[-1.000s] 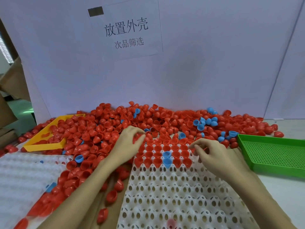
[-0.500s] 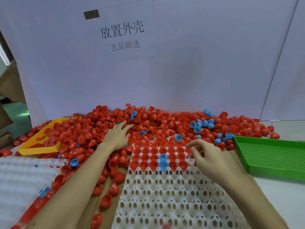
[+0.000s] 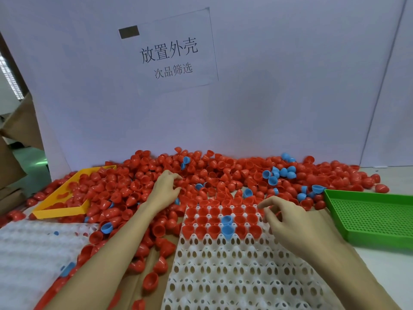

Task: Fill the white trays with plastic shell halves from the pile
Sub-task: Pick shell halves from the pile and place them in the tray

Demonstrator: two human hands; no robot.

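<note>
Just left of the right hand [image 3: 297, 222], the white tray [image 3: 234, 265] holds three far rows of red shell halves [image 3: 202, 220] and two blue ones [image 3: 226, 224]; that hand's fingers are loosely curled, holding nothing visible. The left hand [image 3: 165, 193] rests with bent fingers on the pile [image 3: 223, 173]; I cannot tell whether it grips anything. To its left, a yellow tray [image 3: 60, 210] holds red halves. Right of the right hand sits a green mesh tray [image 3: 371, 218]. The paper sign [image 3: 169, 54] reads "放置外壳 次品筛选".

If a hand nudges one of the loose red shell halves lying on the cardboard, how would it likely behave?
A loose red shell half would probably roll or rock, since its outside is rounded. It looks thin and hollow, so likely very light and easy to flick away. The glossy plastic may slip from a loose pinch.
</note>
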